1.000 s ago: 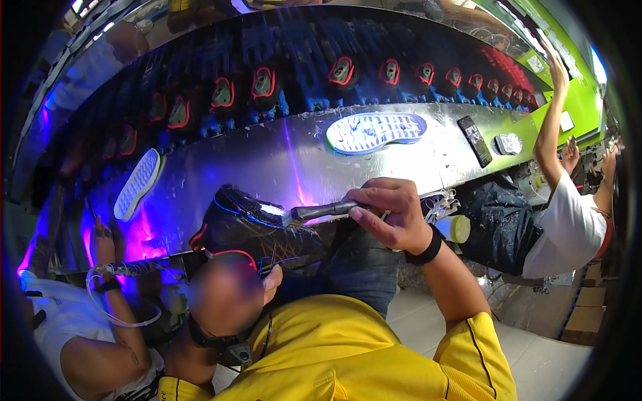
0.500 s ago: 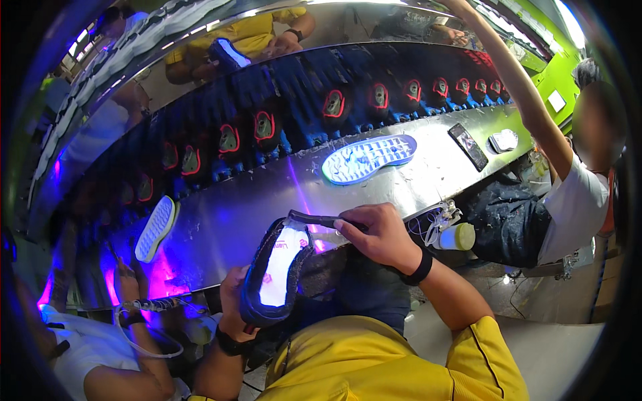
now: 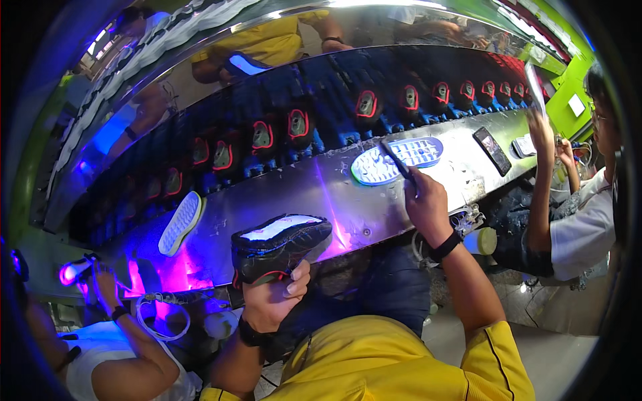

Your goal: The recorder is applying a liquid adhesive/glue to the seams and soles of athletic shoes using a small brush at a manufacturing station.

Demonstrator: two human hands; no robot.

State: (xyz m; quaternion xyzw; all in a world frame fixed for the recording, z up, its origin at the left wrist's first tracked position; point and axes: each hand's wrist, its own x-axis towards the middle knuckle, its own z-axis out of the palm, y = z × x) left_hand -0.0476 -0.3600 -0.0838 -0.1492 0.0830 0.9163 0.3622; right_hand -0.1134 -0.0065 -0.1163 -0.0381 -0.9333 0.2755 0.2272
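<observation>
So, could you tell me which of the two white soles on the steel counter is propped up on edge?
The left white sole, tilted near the purple light; the right sole lies flat.

This is a shoe factory's assembly line. A long shiny metal desk [image 3: 294, 200] runs across the view, and behind it stands a row of dark shoe uppers [image 3: 297, 127] on a conveyor. Loose white soles [image 3: 179, 224] lie on the steel under violet work lights. Co-workers sit close on both sides, one in a white shirt [image 3: 582, 227].
</observation>
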